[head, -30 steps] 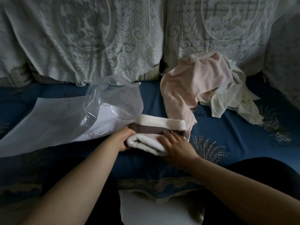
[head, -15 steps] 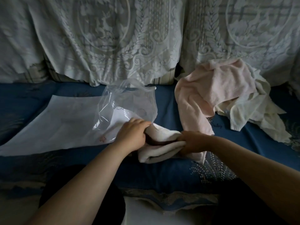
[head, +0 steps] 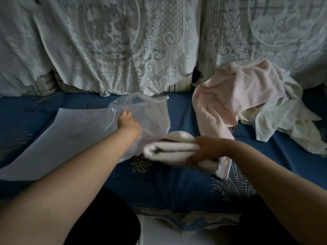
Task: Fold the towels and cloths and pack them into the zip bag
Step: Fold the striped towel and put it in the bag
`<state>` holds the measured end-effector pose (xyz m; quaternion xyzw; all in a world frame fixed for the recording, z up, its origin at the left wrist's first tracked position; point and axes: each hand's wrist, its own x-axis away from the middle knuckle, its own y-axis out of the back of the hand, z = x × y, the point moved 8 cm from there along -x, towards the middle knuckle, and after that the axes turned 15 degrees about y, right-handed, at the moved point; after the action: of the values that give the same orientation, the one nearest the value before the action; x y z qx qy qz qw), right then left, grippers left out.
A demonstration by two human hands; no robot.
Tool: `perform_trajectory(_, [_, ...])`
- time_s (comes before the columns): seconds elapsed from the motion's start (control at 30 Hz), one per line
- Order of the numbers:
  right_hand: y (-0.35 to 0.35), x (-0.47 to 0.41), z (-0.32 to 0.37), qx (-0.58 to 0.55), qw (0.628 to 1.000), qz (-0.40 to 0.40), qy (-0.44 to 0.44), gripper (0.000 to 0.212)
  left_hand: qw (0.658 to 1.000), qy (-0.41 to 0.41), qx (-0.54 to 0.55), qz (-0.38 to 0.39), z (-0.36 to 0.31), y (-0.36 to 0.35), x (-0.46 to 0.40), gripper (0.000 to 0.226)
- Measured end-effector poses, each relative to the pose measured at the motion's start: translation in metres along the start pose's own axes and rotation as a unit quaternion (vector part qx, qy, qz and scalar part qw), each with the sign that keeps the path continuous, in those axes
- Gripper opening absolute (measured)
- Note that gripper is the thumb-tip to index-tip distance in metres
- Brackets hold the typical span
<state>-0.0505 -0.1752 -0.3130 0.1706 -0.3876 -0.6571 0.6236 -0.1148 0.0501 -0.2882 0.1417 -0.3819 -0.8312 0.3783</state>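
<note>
A folded white towel with a dark stripe [head: 169, 147] is held just above the blue sofa seat, and my right hand [head: 208, 149] grips its right end. To its left lies the clear zip bag [head: 155, 110], its mouth gaping toward the towel. My left hand [head: 128, 122] reaches to the bag's upper edge and pinches the plastic there; its fingertips are hard to make out. A loose pink towel [head: 235, 96] and a crumpled cream cloth [head: 283, 121] lie piled at the right.
A large white sheet [head: 58, 138] lies flat on the seat under the bag's left part. Lace covers [head: 123, 46] hang over the backrest behind. The blue patterned seat cover [head: 185, 183] reaches the front edge near my knees.
My left hand has let go of the folded towel and moved up to the bag's edge. The right hand alone now holds the towel, lifted slightly and turned toward the bag.
</note>
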Motion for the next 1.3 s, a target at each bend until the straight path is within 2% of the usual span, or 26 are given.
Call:
perform_trajectory(0.1, [0.033,0.016,0.029,-0.122,0.989,-0.061,0.057,0.013,0.998,-0.015,0.053,-0.039,-0.004,-0.011,0.005,0.036])
perform_trajectory(0.2, [0.039,0.014,0.035,-0.18,0.981,-0.062,0.047,0.011,0.992,-0.016,0.108,-0.069,-0.006,-0.008,0.024,0.035])
perform_trajectory(0.3, [0.031,-0.006,0.027,-0.11,0.993,-0.038,0.013,0.023,0.975,-0.063,0.131,-0.17,-0.013,0.005,0.063,0.036])
perform_trajectory(0.4, [0.02,-0.02,0.013,-0.029,0.999,-0.015,-0.023,0.032,0.945,-0.147,0.155,-0.248,-0.012,0.007,0.098,0.02])
perform_trajectory(0.5, [0.01,-0.026,-0.007,0.018,0.997,-0.027,-0.064,0.035,0.906,-0.239,0.189,-0.292,-0.012,0.014,0.135,0.019])
perform_trajectory(0.53, [0.009,-0.026,-0.013,0.016,0.996,-0.043,-0.081,0.036,0.884,-0.278,0.207,-0.313,-0.014,0.018,0.151,0.012])
perform_trajectory(0.63, [0.017,-0.022,-0.019,0.01,0.988,-0.105,-0.117,0.048,0.804,-0.378,0.235,-0.393,-0.025,0.03,0.205,0.01])
perform_trajectory(0.7, [0.019,-0.019,-0.014,0.028,0.988,-0.105,-0.114,0.054,0.763,-0.419,0.241,-0.429,-0.033,0.033,0.232,0.011])
perform_trajectory(0.73, [0.018,-0.018,-0.009,0.054,0.989,-0.088,-0.105,0.056,0.757,-0.42,0.246,-0.437,-0.035,0.034,0.235,0.012])
perform_trajectory(0.8, [0.013,-0.013,-0.003,0.13,0.986,-0.044,-0.099,0.061,0.762,-0.392,0.255,-0.447,-0.034,0.036,0.227,0.013])
perform_trajectory(0.87, [0.006,-0.007,0.005,0.2,0.976,-0.005,-0.087,0.057,0.777,-0.353,0.272,-0.444,-0.026,0.038,0.211,0.014])
perform_trajectory(0.93, [-0.001,-0.007,0.021,0.274,0.961,-0.025,-0.041,0.055,0.783,-0.322,0.349,-0.4,-0.014,0.04,0.199,0.024])
perform_trajectory(1.0, [-0.009,-0.009,0.036,0.287,0.955,-0.082,0.004,0.06,0.758,-0.258,0.496,-0.335,0.005,0.041,0.186,0.028])
perform_trajectory(1.03, [-0.017,-0.011,0.037,0.278,0.957,-0.085,0.014,0.065,0.744,-0.202,0.553,-0.316,0.016,0.041,0.18,0.026])
perform_trajectory(1.07, [-0.027,-0.013,0.035,0.258,0.963,-0.072,0.014,0.072,0.743,-0.134,0.578,-0.308,0.025,0.039,0.173,0.022])
perform_trajectory(1.13, [-0.036,-0.014,0.026,0.184,0.981,-0.06,-0.002,0.083,0.778,-0.03,0.55,-0.302,0.033,0.036,0.159,0.022])
perform_trajectory(1.2, [-0.025,-0.008,0.025,0.086,0.987,-0.131,-0.018,0.082,0.81,-0.004,0.519,-0.274,0.027,0.038,0.147,0.049])
perform_trajectory(1.27, [-0.006,0.006,0.013,-0.001,0.964,-0.251,-0.083,0.081,0.822,-0.002,0.529,-0.212,0.017,0.04,0.135,0.077])
perform_trajectory(1.3, [-0.002,0.015,0.002,-0.024,0.949,-0.281,-0.137,0.083,0.83,0.002,0.529,-0.177,0.011,0.041,0.129,0.085])
